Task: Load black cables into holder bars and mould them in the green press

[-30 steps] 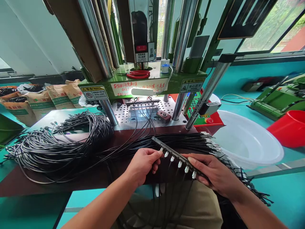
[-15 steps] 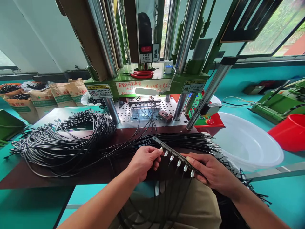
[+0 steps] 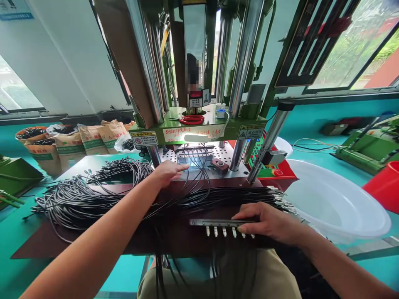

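My right hand (image 3: 264,222) grips the right part of a dark metal bar (image 3: 205,222) held low over the table edge. Silver connectors (image 3: 225,231) stick out in a row from its near side, and thin black cables hang below it. Further up, my left hand (image 3: 168,172) reaches toward the press, its fingers stretched out to the right and nothing seen in them. Its fingertips are near the left side of a clear block mould (image 3: 193,161) on the perforated plate. Another bar with cables sits on top of that mould. Whether the fingertips touch the block, I cannot tell.
A thick coil of black cables (image 3: 68,207) lies at left, with more cables (image 3: 230,193) running across in front of the press. Steel columns (image 3: 240,153) flank the mould. A red control box (image 3: 277,170) and a white tub (image 3: 336,199) stand at right.
My left hand has left the bar's connectors and moved up and forward to the mould. The bar in my right hand has gone from slanted to nearly level and lower. The view has tilted up.
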`<state>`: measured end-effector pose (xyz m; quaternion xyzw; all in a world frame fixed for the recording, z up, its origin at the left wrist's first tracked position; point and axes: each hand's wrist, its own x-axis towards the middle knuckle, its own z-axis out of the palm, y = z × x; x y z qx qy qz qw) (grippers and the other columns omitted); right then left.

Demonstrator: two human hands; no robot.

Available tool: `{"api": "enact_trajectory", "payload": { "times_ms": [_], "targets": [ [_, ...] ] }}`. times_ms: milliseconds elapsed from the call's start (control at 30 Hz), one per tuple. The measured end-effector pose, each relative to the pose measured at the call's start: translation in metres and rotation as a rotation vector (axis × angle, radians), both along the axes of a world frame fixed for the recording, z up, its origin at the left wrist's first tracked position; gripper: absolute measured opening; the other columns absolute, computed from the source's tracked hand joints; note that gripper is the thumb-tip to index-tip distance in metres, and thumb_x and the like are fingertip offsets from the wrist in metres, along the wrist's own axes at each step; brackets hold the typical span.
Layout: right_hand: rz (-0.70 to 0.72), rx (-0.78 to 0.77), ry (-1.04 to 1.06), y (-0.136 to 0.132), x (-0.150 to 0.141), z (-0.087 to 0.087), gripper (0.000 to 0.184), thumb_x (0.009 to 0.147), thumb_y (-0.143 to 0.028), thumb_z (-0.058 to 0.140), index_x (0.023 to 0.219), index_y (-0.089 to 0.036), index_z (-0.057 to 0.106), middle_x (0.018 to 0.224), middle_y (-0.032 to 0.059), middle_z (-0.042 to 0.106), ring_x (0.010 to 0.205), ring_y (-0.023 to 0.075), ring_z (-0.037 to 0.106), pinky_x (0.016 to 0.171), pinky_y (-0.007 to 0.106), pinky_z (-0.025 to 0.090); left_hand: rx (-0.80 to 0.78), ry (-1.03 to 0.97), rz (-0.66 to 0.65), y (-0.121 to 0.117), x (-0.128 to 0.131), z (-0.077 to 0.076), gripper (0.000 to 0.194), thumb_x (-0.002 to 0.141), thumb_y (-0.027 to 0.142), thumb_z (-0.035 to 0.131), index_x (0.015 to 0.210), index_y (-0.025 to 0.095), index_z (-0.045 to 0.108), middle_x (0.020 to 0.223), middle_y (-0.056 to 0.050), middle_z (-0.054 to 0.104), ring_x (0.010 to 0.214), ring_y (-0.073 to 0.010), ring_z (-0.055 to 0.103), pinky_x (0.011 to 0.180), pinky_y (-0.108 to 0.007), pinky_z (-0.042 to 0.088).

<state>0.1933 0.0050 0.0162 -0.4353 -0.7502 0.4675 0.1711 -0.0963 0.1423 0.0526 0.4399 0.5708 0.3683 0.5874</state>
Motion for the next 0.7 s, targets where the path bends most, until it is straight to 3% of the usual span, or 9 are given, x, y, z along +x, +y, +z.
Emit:
{"api": "enact_trajectory", "payload": {
  "times_ms": [133, 267, 367, 433, 567, 633, 700],
  "targets": [
    [0.026, 0.120, -0.097, 0.007, -0.016, 0.000, 0.026, 0.083, -0.043, 0.062, 0.097, -0.024, 0.074, 0.092, 0.0034, 0.058, 0.088, 0.0191, 0.057, 0.078, 0.029, 0.042, -0.245, -0.153, -0.118, 0.038, 0.031, -0.029, 0.016, 0.074, 0.018, 0.073, 0.075, 0.008, 0.060, 0.069, -0.012, 0.066, 0.069, -0.0197, 0.066, 0.071, -0.035, 0.055],
    [-0.018, 0.204, -0.217, 0.008, -0.018, -0.006, 0.016, 0.080, -0.031, 0.066, 0.093, -0.026, 0.074, 0.093, 0.0031, 0.058, 0.090, 0.0192, 0.055, 0.081, 0.030, 0.041, -0.337, -0.340, -0.221, 0.046, 0.052, -0.049, 0.009, 0.082, 0.015, 0.063, 0.081, 0.007, 0.062, 0.073, -0.010, 0.068, 0.070, -0.0170, 0.067, 0.072, -0.033, 0.057],
    [-0.050, 0.224, -0.145, 0.024, -0.020, 0.000, 0.018, 0.077, -0.029, 0.069, 0.094, -0.025, 0.074, 0.090, 0.0030, 0.061, 0.087, 0.0192, 0.057, 0.079, 0.030, 0.042, -0.366, -0.427, -0.233, 0.049, 0.056, -0.060, 0.004, 0.082, 0.008, 0.060, 0.080, 0.005, 0.062, 0.074, -0.010, 0.068, 0.069, -0.0156, 0.068, 0.071, -0.028, 0.057],
    [-0.159, 0.200, 0.055, 0.051, -0.031, 0.010, 0.019, 0.075, -0.031, 0.070, 0.093, -0.023, 0.074, 0.082, 0.0020, 0.064, 0.078, 0.0179, 0.058, 0.073, 0.029, 0.044, -0.366, -0.468, -0.222, 0.052, 0.056, -0.066, 0.006, 0.081, 0.003, 0.059, 0.077, 0.006, 0.061, 0.072, -0.009, 0.068, 0.067, -0.0146, 0.068, 0.070, -0.026, 0.057],
    [-0.593, 0.012, 0.716, 0.139, -0.086, 0.024, 0.018, 0.074, -0.026, 0.069, 0.090, -0.018, 0.070, 0.067, -0.0020, 0.063, 0.047, 0.0091, 0.048, 0.044, 0.022, 0.035, -0.340, -0.525, -0.203, 0.055, 0.056, -0.077, 0.007, 0.076, 0.000, 0.064, 0.076, 0.007, 0.061, 0.071, -0.008, 0.068, 0.066, -0.0152, 0.068, 0.069, -0.028, 0.057],
    [-0.683, -0.013, 0.846, 0.184, -0.119, 0.022, 0.015, 0.083, -0.028, 0.062, 0.091, -0.015, 0.066, 0.071, -0.0014, 0.062, 0.046, 0.0066, 0.047, 0.042, 0.020, 0.035, -0.327, -0.538, -0.200, 0.055, 0.056, -0.080, 0.008, 0.074, 0.000, 0.066, 0.077, 0.007, 0.062, 0.071, -0.008, 0.068, 0.068, -0.0165, 0.068, 0.069, -0.029, 0.057],
    [-0.763, -0.010, 0.959, 0.219, -0.147, 0.015, 0.020, 0.089, -0.032, 0.057, 0.096, -0.014, 0.062, 0.078, -0.0006, 0.062, 0.053, 0.0072, 0.052, 0.047, 0.020, 0.043, -0.317, -0.541, -0.193, 0.055, 0.057, -0.082, 0.011, 0.071, 0.001, 0.069, 0.077, 0.007, 0.062, 0.070, -0.008, 0.068, 0.067, -0.0169, 0.068, 0.070, -0.030, 0.057]
  ]
}}
